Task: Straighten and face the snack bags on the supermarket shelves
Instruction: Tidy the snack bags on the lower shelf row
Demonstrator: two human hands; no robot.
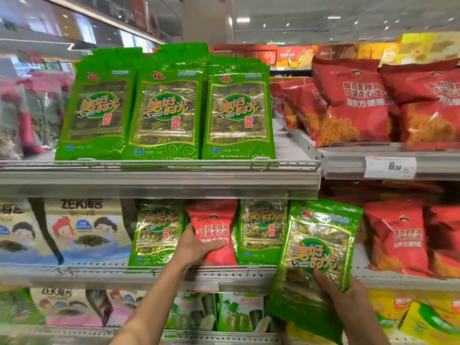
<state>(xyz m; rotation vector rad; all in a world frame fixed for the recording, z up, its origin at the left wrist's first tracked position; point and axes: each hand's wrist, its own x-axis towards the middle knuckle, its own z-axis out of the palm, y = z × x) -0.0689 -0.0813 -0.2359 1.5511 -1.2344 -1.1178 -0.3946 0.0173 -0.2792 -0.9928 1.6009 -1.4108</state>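
A red snack bag (214,229) stands on the middle shelf (139,272) between two green seaweed bags (156,232) (261,232). My left hand (199,247) grips its lower left part. My right hand (341,292) holds a green seaweed bag (316,255) in front of the shelf, tilted slightly, its lower end hanging below the shelf edge. On the top shelf (159,175) three rows of green seaweed bags (165,110) stand upright and face forward.
Red noodle-snack bags (353,103) fill the upper right shelf above a price tag (389,167), and more (398,237) sit on the middle right. ZEK seaweed bags (84,227) stand at the middle left. The bottom shelf holds further green and yellow packs (239,312).
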